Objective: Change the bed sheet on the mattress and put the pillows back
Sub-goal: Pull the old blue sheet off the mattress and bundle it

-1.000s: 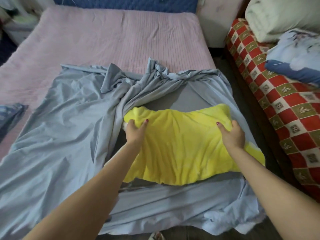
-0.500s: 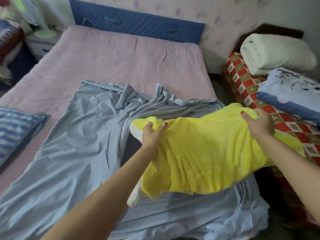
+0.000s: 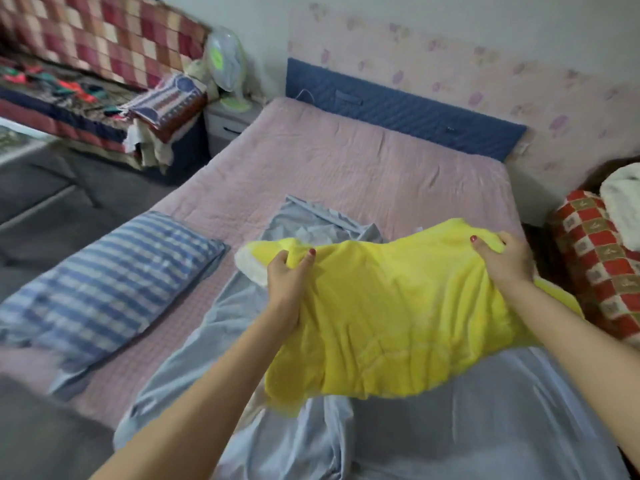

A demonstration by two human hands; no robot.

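Yellow pillow (image 3: 398, 327): fleece-covered, held up off the bed above the grey-blue sheet, long side running left to right; a white corner of the inner pillow shows at its left end.

Left hand (image 3: 285, 275): fingers curled into the yellow cover near the left end, gripping a bunch of the fabric.

Right hand (image 3: 507, 259): clamped on the far right edge of the same pillow, thumb on top. The two hands sit well apart, one at each end.

Grey-blue sheet (image 3: 450, 427): lies loose and rumpled over the near part of the bed, not spread flat, one crumpled fold reaching up toward the middle.

Mattress (image 3: 363, 168): covered in a pink quilted pad, bare across its far half up to the blue padded headboard (image 3: 408, 116).

Striped pillow (image 3: 100, 289): blue and white, lying on the left edge of the mattress, beside the sheet.

Bedside cabinet (image 3: 228, 126): white, at the far left corner of the bed, with a small fan (image 3: 225, 60) on top.

Checked red bedding (image 3: 602, 268): at the right edge, just beside the bed.
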